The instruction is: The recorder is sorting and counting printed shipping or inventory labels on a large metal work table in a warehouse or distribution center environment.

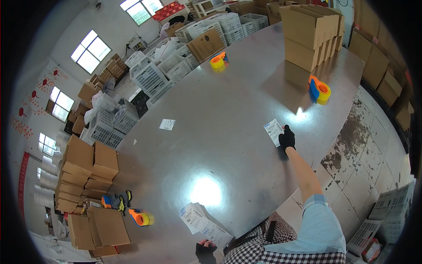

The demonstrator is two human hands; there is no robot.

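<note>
My left hand [205, 251], in a black glove with bare fingertips, is closed on the lower edge of a fanned stack of printed paper labels [206, 223] at the table's near edge. Out to the right, my right hand [287, 138], gloved the same way, has its fingers curled at the edge of a single white printed label [273, 132]. That label is at the tabletop; whether it lies flat or is slightly raised is hard to tell. Another white label [167, 124] lies alone left of the middle of the grey table [211, 158].
Tape dispensers with yellow tape stand at the right [320, 89], far side [217, 60] and near left [140, 217]. Folded cartons [307, 37] stand at the far right. More cartons [90, 169] and an opened box [105, 226] are at left. White crates [149, 77] line the far edge.
</note>
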